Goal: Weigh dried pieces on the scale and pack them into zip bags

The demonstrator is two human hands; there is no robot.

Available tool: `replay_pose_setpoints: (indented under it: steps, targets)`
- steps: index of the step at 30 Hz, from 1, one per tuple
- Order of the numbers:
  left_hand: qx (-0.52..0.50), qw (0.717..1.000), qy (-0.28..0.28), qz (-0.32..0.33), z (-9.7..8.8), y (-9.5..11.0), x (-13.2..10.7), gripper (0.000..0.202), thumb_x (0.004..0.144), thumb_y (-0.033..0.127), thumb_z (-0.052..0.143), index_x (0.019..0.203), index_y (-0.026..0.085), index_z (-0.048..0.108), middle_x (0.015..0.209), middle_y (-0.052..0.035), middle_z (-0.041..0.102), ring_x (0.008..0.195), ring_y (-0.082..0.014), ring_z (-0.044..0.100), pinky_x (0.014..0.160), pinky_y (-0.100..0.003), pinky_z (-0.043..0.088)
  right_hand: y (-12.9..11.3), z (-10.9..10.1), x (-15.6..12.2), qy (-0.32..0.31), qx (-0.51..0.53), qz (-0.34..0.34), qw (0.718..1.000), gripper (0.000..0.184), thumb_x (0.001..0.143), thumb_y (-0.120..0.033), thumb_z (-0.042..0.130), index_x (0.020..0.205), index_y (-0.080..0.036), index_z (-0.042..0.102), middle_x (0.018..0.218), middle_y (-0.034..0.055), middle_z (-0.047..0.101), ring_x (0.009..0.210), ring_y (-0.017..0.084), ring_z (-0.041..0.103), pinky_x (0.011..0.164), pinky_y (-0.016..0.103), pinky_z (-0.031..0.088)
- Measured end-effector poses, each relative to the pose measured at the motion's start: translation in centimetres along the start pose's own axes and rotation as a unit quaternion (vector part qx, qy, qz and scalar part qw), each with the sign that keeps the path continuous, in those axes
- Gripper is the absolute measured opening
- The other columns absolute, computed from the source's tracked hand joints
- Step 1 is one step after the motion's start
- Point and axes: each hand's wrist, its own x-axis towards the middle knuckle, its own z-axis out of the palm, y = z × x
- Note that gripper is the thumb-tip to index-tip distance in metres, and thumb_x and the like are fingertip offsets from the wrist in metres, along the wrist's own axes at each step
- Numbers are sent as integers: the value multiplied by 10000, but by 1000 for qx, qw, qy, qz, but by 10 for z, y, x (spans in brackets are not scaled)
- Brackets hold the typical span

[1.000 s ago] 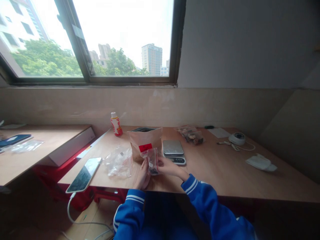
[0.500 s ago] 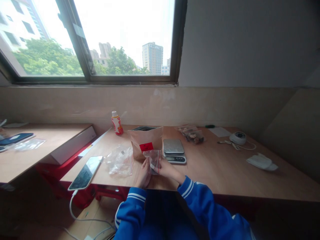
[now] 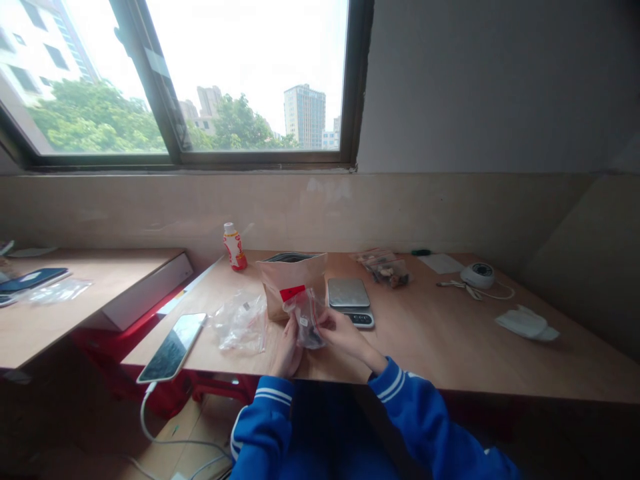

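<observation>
Between my hands, near the table's front edge, is a small clear zip bag [image 3: 309, 323] with a red strip and something dark inside. My left hand [image 3: 286, 347] is closed on the bag's left side. At its right edge, the fingers of my right hand [image 3: 343, 331] pinch the plastic. Just behind stands an open-topped brown paper pouch [image 3: 280, 283] with a red label [image 3: 293, 293], partly covered by the zip bag. To the right of the pouch sits a kitchen scale [image 3: 349, 295] with a bare metal plate; my right hand hides part of its lower front.
Left of the pouch lie crumpled clear plastic bags [image 3: 243, 323] and a phone [image 3: 173, 350] on a charging cable. A drink bottle [image 3: 234, 248] stands at the back. Filled zip bags [image 3: 387, 270], a white dome camera [image 3: 477, 275] and a white packet [image 3: 527, 324] are to the right.
My right hand has moved a little to the right and up, showing more of its fingers. The zip bag now stands more upright and spread, covering more of the red label.
</observation>
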Motion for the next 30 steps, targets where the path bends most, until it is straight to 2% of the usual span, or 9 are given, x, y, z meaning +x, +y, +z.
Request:
replay_pose_setpoints:
  steps: [4,7,10,13,16,19,22,26,30]
  targets:
    - [-11,1000,-10,-13,2,2,0,250,868,283,549,1094,234,645,1132,-42,686,1070,-202,620,899,-309,517,-29,-28,5,47,-19,-25,998,163,751,-299,656,749,-193,532,737,9,645,702,166,633,654,292,500]
    - [-15,999,-9,-31,5,4,0,274,888,318,520,1119,225,636,1130,-57,687,1072,-210,620,899,-317,517,-60,-42,26,111,-19,-75,991,218,754,-363,670,756,-194,532,739,15,650,713,169,643,676,294,511]
    - [-15,999,-5,-30,5,5,0,282,884,317,526,1122,214,637,1100,-72,697,1054,-221,630,903,-330,516,-95,-39,59,190,-1,-155,969,228,774,-379,664,799,-197,530,767,22,657,749,170,654,703,284,520]
    - [-19,999,-6,-37,4,5,-1,299,877,321,539,1142,218,631,1068,-78,708,1047,-233,637,909,-356,516,-116,-22,92,223,-18,-210,952,169,801,-322,643,825,-200,528,794,21,662,766,166,656,718,275,517]
    - [-23,999,-11,-40,3,4,-2,321,873,354,546,1160,232,622,1098,-73,702,1093,-241,618,925,-371,515,-115,-3,112,179,-72,-227,955,100,811,-246,626,790,-197,541,784,14,651,745,157,645,706,265,505]
    - [-19,999,-23,-29,4,3,-3,343,879,380,530,1180,236,609,1220,-61,653,1172,-237,576,971,-364,493,-102,8,116,114,-107,-235,959,68,851,-231,590,801,-186,575,798,16,650,763,150,639,717,260,495]
    - [-4,1000,-29,-9,5,2,-3,386,890,397,496,1218,212,582,1309,-65,596,1230,-233,534,1023,-369,453,-93,7,110,73,-168,-242,953,141,913,-269,531,849,-173,611,861,43,662,841,159,626,778,277,480]
    - [48,999,-22,11,4,2,-2,439,890,421,467,1264,207,552,1360,-68,552,1277,-227,488,1055,-361,421,-95,4,105,21,-318,-248,915,226,956,-299,467,913,-161,641,963,87,666,947,195,601,870,340,440]
    - [103,994,-7,40,2,1,-1,466,878,455,462,1267,216,555,1352,-65,560,1280,-227,485,1057,-358,416,-107,2,95,33,-302,-281,910,237,971,-286,426,1064,-165,608,1080,99,654,1041,201,583,923,348,424]
